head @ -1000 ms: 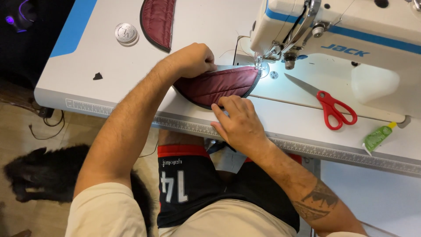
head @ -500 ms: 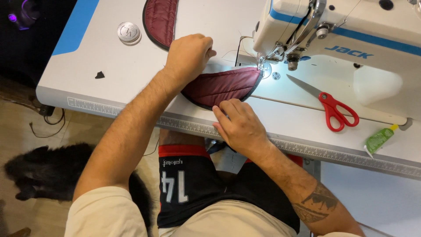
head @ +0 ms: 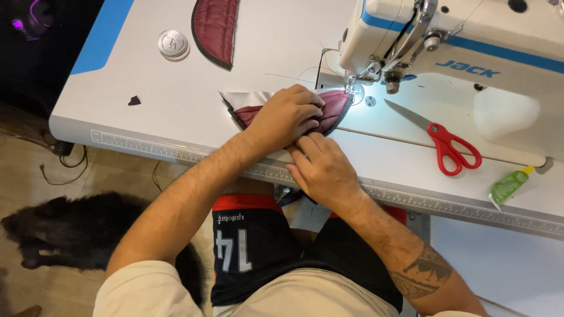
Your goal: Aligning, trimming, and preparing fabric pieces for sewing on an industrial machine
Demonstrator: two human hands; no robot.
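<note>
— Where's the piece being worked on?

— The maroon quilted piece (head: 335, 105) lies flat on the white table (head: 176, 123), its far tip right under the needle of the sewing machine (head: 458, 47). The left hand (head: 285, 117) is spread flat on top of it, fingers pressing, nothing gripped. The right hand (head: 323, 167) sits just at six o'clock of the left, fingertips on the piece's near edge, pressing rather than clutching.

— Anything else about?

— Red-handled scissors (head: 446, 144) at three o'clock of the hands, a small green bottle (head: 510, 185) further toward four. A second maroon piece (head: 216, 29) lies at eleven o'clock, a round silver disc (head: 173, 43) just beside it.
</note>
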